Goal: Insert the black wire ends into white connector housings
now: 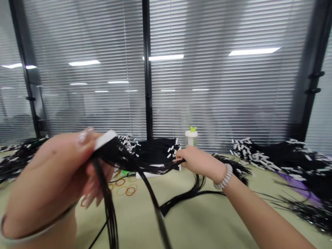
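Note:
My left hand [70, 162], close to the camera and a little blurred, pinches a black cable bundle by its end, where a white connector [105, 139] shows at the fingertips. From there the black cables [153, 168] stretch across to my right hand [194, 159], whose fingers are closed around the strands. Other strands hang from my left hand toward the lower edge of the view. Past my right hand, loose cable lengths [178, 199] curve down onto the table. A beaded bracelet [224, 177] circles my right wrist.
Piles of black cables with white connectors lie at the far left [18, 160], the back middle [155, 148] and the right [282, 155]. Rubber bands [131, 189] are scattered on the pale table [202, 224]. A white-lidded container [191, 138] stands before the window blinds [220, 86].

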`<state>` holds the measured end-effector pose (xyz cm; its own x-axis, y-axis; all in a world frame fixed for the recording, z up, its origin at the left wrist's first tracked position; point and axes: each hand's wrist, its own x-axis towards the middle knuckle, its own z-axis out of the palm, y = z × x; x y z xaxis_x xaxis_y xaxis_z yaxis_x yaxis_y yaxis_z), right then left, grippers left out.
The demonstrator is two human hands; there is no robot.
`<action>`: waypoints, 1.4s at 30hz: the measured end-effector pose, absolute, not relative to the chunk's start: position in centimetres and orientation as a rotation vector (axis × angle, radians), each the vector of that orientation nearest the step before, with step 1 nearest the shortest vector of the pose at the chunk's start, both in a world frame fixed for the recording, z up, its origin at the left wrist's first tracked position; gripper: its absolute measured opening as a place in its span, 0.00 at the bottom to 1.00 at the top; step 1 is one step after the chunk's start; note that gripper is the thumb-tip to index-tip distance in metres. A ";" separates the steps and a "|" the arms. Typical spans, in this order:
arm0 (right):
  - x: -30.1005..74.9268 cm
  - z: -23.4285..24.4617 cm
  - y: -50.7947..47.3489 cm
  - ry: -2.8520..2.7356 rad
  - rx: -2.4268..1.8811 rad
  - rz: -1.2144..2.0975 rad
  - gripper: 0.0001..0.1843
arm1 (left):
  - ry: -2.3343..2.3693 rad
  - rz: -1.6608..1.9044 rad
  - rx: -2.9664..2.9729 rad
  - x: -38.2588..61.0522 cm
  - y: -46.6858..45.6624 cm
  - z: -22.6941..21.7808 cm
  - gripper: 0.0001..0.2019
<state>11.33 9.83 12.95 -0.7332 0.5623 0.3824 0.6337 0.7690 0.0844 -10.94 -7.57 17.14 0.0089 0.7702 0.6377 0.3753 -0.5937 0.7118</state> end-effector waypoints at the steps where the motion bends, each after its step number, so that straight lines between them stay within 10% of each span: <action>1: 11.3 12.7 10.0 -2.656 -0.925 -0.285 0.06 | 1.121 1.637 1.914 -10.4 -7.2 17.5 0.21; 12: 9.8 13.6 5.6 -2.467 -0.540 -0.344 0.52 | 1.205 1.938 1.849 -11.3 -3.4 18.5 0.21; 26: 7.1 9.6 8.7 -2.095 0.121 -1.050 0.16 | 0.862 1.917 1.642 -12.6 -1.4 19.3 0.19; 42: 5.4 5.9 8.7 -2.420 0.445 -0.941 0.13 | 0.977 1.863 1.542 -14.5 0.0 19.9 0.17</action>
<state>5.41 8.68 5.93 -0.8204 -0.4644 0.3335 -0.1171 0.7075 0.6970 -14.48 -0.02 19.90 -0.2108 0.7754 0.5953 0.0492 -0.5998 0.7986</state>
